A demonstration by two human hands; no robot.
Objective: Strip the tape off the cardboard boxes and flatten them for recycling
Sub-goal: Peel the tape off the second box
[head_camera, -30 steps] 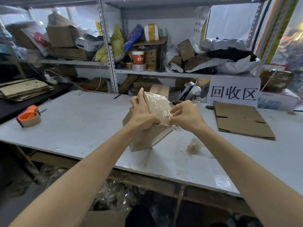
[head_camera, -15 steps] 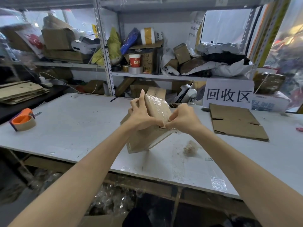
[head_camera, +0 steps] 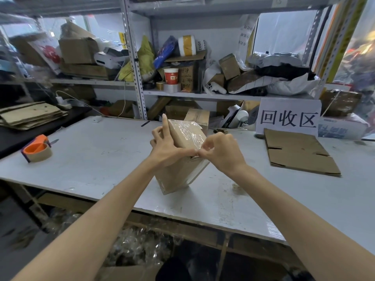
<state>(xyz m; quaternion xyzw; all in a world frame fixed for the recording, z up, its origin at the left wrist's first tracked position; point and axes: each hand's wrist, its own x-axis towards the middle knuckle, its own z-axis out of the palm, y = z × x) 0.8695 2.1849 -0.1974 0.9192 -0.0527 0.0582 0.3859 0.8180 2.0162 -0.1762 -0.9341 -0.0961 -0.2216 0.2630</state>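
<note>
At table centre, the box stands tilted on one lower edge. Left hand grip holds its top; right hand grip pinches clear tape at the box's 3 o'clock edge. Judged light and stiff; tape thin and slippery, best taken at a lifted edge.

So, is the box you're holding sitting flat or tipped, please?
Tipped: the box leans on one lower edge on the table.

Head-worn wide-angle camera looks forward and down across the table toward shelves.
</note>
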